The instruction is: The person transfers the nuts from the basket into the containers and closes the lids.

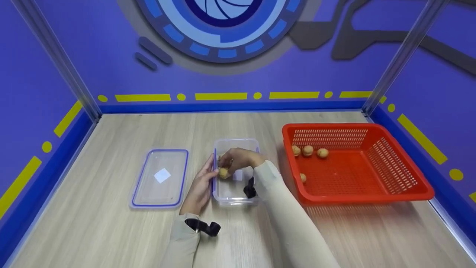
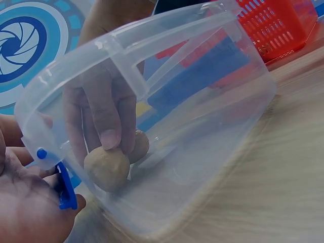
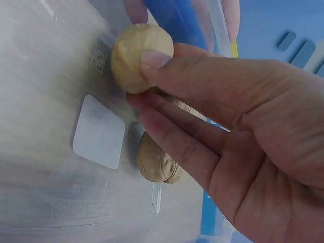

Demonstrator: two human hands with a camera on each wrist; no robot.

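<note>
A clear plastic food container (image 1: 238,203) stands at the middle of the table. Inside it my right hand (image 1: 243,158) pinches a walnut (image 3: 126,61) between thumb and fingers, close to the container's left wall. Another walnut (image 3: 158,161) lies in the container beneath these fingers; the hand partly hides it. My left hand (image 1: 200,186) holds the container's left side, thumb at the rim and fingers along the outside. In the left wrist view, a blue clip (image 2: 67,190) hangs beside the left palm.
Left of the container lies its clear lid (image 1: 160,193) with a blue seal and a white label. To the right stands a red plastic basket (image 1: 372,197), with several walnuts (image 1: 307,150) along its left side. Purple-blue panels (image 1: 230,82) enclose the table's back and sides.
</note>
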